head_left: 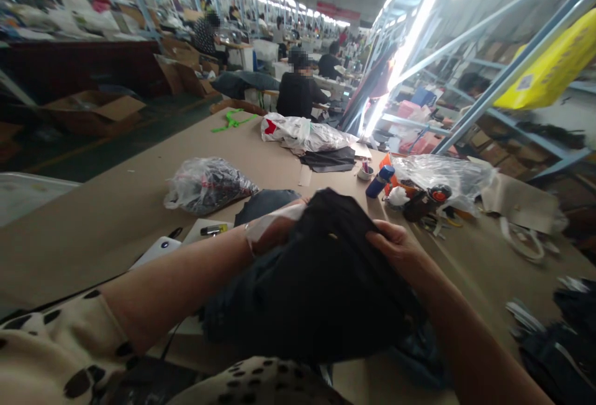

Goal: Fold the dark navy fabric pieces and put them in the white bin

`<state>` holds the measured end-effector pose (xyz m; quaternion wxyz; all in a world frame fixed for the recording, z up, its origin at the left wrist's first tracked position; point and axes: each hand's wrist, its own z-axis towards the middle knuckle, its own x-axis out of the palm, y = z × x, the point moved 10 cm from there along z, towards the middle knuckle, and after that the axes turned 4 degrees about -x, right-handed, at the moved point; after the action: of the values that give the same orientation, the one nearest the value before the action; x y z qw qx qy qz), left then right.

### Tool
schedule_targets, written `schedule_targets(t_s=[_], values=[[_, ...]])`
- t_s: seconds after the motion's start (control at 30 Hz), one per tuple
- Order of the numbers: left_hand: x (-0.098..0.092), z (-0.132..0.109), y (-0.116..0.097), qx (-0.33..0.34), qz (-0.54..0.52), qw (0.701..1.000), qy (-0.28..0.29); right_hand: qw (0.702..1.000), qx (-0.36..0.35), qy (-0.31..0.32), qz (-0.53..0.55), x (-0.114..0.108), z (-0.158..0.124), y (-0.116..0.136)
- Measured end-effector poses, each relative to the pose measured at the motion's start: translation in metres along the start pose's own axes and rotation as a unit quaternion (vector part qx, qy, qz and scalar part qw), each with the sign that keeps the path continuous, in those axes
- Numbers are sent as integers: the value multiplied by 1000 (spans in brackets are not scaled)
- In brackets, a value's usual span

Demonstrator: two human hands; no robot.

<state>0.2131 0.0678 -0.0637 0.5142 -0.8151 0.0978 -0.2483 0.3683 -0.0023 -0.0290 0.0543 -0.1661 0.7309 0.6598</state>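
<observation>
I hold a bundle of black cloth [321,274] up in front of me over the brown work table [116,206]. My left hand [272,231], with white tape round the wrist, grips the cloth's upper left edge, its fingers tucked behind the fabric. My right hand [395,246] is closed over the cloth's right edge, thumb on top. The cloth hides most of the fingers of both hands.
A clear plastic bag of dark pieces [207,184] lies at the left. A white bag [302,133], black fabric [328,159], a blue bottle [379,181] and another plastic bag [442,175] sit farther back. A white device [156,251] lies near my left arm. Other people sit at distant tables.
</observation>
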Motion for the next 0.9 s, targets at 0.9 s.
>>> schedule_targets(t_s=[0.9], values=[[-67,3,71,-3,241,964,-110,987,-13,-126,-101,89,75,-116]])
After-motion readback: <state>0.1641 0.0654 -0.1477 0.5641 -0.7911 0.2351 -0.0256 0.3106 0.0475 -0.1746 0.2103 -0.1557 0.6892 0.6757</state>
